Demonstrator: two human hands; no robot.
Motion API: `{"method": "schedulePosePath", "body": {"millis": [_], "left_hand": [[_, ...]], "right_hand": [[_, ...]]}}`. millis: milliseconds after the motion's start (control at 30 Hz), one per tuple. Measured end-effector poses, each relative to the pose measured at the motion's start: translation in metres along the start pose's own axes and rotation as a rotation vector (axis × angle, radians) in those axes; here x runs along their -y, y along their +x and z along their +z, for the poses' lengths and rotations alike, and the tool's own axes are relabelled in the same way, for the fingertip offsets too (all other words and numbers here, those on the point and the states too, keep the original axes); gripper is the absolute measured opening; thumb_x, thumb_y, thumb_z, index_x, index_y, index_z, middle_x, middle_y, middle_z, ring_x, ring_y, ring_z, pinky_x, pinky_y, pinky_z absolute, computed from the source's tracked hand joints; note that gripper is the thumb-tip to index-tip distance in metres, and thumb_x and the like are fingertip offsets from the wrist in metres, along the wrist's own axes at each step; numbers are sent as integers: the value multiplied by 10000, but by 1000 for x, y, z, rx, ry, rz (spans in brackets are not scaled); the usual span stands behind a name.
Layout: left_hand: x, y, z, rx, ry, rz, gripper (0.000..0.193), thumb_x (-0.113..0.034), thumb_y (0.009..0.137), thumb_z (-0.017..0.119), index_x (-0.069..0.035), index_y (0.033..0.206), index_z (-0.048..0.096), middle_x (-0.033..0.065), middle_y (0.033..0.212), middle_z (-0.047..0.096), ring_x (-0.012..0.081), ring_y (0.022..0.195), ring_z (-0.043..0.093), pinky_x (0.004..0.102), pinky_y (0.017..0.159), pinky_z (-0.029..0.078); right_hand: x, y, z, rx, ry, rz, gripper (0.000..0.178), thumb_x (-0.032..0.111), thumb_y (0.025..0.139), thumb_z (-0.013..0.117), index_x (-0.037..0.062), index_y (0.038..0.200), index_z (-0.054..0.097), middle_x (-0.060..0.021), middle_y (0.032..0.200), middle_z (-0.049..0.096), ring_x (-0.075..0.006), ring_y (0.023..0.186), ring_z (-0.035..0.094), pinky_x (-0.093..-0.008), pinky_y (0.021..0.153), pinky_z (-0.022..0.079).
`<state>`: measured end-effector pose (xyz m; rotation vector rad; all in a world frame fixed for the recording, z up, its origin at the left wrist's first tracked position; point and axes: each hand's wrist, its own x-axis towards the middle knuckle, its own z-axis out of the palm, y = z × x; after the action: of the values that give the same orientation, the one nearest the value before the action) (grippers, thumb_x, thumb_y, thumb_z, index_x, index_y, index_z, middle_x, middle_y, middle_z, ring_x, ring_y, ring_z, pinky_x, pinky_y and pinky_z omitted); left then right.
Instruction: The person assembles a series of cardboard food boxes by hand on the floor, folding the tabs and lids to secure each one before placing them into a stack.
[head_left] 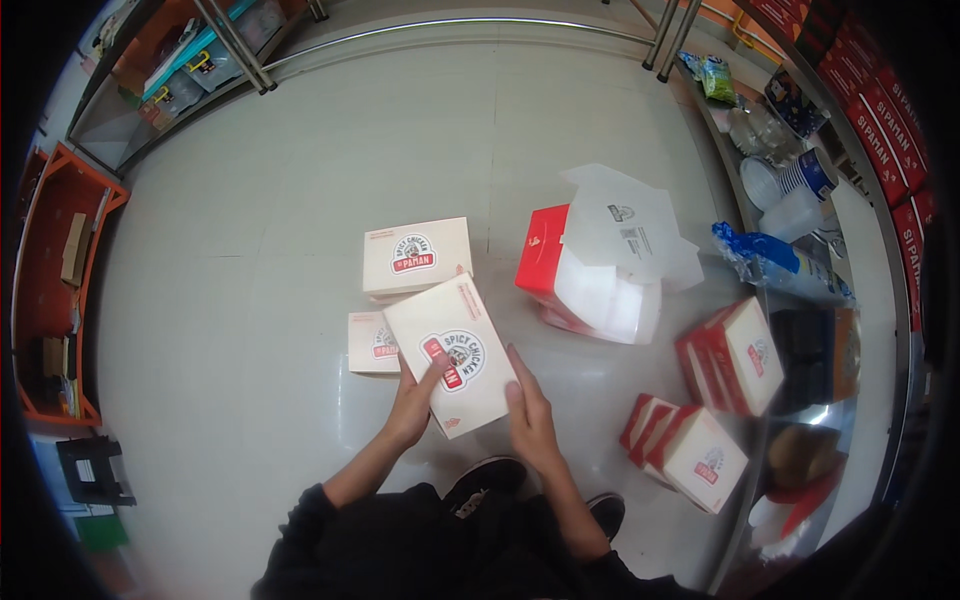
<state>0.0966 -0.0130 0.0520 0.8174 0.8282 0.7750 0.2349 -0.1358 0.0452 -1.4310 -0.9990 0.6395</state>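
Observation:
Between my hands I hold a cream cardboard food box (470,315) with a round printed logo, tilted above the floor. My left hand (412,402) grips its left edge, thumb lying on the top face. Along the right edge, my right hand (532,412) presses with its thumb on the side and fingers behind, partly hidden. Beyond it a similar cream box (416,252) rests on the floor, seemingly on a stack. Another cream box (370,340) sits nearer, partly covered by the held one. To the right stands an open red box (541,250) with white flaps (620,225) spread out.
On the right, two leaning rows of red-and-cream boxes (748,360) (705,458) lie on the floor by a metal shelf (735,180) with cups and packets. An orange cabinet (60,330) stands left. A steel table rail (470,25) crosses the far side. My shoes (490,475) are close below.

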Motion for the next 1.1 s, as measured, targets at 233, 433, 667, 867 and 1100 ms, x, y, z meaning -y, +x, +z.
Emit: {"method": "schedulePosePath", "body": {"millis": [233, 433, 667, 867, 1100], "left_hand": [[4, -22, -43, -245, -220, 222, 538, -384, 967, 498, -12, 1330, 356, 117, 1202, 523, 209, 1104, 545, 329, 925, 459], [15, -30, -117, -850, 376, 243, 717, -267, 850, 690, 18, 1372, 291, 173, 1342, 417, 241, 1236, 432, 360, 1054, 329], [-60, -24, -56, -716, 1210, 1083, 781, -197, 787, 738, 87, 1359, 290, 204, 1211, 468, 338, 1165, 425, 422, 1059, 285], [-72, 100, 17, 156, 1202, 70, 794, -461, 841, 633, 72, 1344, 327, 299, 1347, 389, 368, 1282, 391, 400, 1065, 314], [-101, 92, -21, 115, 865, 33, 558, -376, 860, 644, 101, 1131, 542, 156, 986, 641, 187, 860, 631, 283, 759, 504]], "right_hand": [[7, 15, 1, -36, 9, -30, 338, 184, 997, 422, 28, 1273, 536, -201, 1221, 559, -284, 1050, 586, -356, 884, 480], [-26, 41, -48, -574, -198, 78, 230, 93, 921, 516, 9, 1112, 615, -119, 1055, 612, -189, 880, 624, -289, 763, 494], [-88, 119, -39, -464, -361, 223, 231, 95, 816, 626, 4, 1029, 628, -179, 930, 678, -275, 884, 668, -356, 799, 517], [-131, 127, -8, -224, -539, 302, 288, 160, 758, 672, -2, 995, 651, -159, 813, 654, -304, 759, 639, -378, 717, 512], [2, 63, -26, -80, -61, 106, 252, 139, 881, 587, -32, 1062, 624, -123, 914, 635, -235, 839, 611, -396, 748, 482]]}}
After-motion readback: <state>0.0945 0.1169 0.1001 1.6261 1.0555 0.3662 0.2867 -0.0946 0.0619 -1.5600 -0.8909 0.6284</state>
